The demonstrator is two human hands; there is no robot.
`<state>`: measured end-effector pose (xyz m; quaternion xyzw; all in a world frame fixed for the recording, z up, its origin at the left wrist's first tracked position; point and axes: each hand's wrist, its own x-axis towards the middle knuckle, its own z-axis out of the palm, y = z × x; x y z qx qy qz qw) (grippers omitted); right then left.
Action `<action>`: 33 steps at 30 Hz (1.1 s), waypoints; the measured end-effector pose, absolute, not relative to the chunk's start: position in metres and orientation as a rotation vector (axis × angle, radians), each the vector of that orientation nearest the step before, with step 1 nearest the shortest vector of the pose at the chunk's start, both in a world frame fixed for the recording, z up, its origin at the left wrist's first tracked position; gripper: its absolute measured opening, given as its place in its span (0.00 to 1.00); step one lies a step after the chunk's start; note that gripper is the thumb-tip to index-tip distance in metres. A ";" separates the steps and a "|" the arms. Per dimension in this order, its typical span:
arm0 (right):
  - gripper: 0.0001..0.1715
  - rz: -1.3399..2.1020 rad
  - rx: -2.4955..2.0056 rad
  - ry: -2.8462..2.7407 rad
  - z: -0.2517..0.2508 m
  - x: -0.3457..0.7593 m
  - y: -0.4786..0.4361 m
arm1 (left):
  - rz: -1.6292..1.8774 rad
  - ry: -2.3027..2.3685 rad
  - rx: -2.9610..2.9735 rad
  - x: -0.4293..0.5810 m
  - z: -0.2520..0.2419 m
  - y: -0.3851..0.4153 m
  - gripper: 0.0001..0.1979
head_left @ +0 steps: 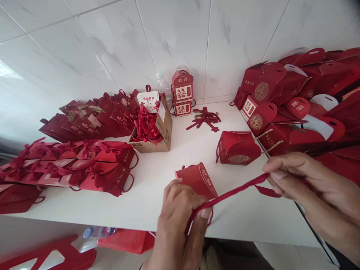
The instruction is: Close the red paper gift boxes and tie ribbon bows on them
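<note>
A red ribbon (236, 189) is stretched between my two hands above the front of the white table. My left hand (181, 221) pinches one part of it between thumb and fingers. Higher and to the right, my right hand (306, 187) grips the ribbon with closed fingertips, and a loose tail hangs below. Just behind my left hand lies a small red box (197, 179), its lower part hidden by that hand. Farther back stands a red gift box (237, 148) with a rope handle and a gold round pattern.
On the white table (152, 172), a cardboard box (165, 131) holds red ribbons. Rows of ribbon-tied red boxes (95, 168) stand left, with red bags (107, 116) behind. Red boxes (270, 86) pile up right. Red tags (204, 119) and a bottle (163, 86) sit near the wall.
</note>
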<state>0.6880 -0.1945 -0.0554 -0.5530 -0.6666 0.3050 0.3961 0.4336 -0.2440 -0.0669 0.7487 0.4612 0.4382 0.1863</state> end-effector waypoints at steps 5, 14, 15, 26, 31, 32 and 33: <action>0.17 0.384 -1.408 -1.919 -0.066 0.691 -0.190 | 1.199 1.416 2.130 0.434 -0.065 -0.252 0.07; 0.15 1.005 -1.140 -2.155 -0.073 0.667 -0.212 | 1.143 1.455 2.021 0.443 -0.055 -0.251 0.07; 0.14 1.018 -1.161 -2.129 -0.074 0.670 -0.211 | 1.147 1.471 1.994 0.441 -0.056 -0.252 0.07; 0.20 1.402 -1.226 -1.765 -0.054 0.655 -0.199 | 1.148 1.501 2.088 0.439 -0.059 -0.241 0.07; 0.25 1.360 -1.283 -1.635 -0.067 0.661 -0.169 | 1.096 1.793 2.267 0.432 -0.077 -0.223 0.12; 0.26 1.391 -1.276 -1.630 -0.069 0.662 -0.165 | 1.052 1.808 2.283 0.432 -0.081 -0.220 0.12; 0.26 1.421 -1.269 -1.622 -0.071 0.663 -0.162 | 1.019 1.814 2.292 0.432 -0.085 -0.217 0.12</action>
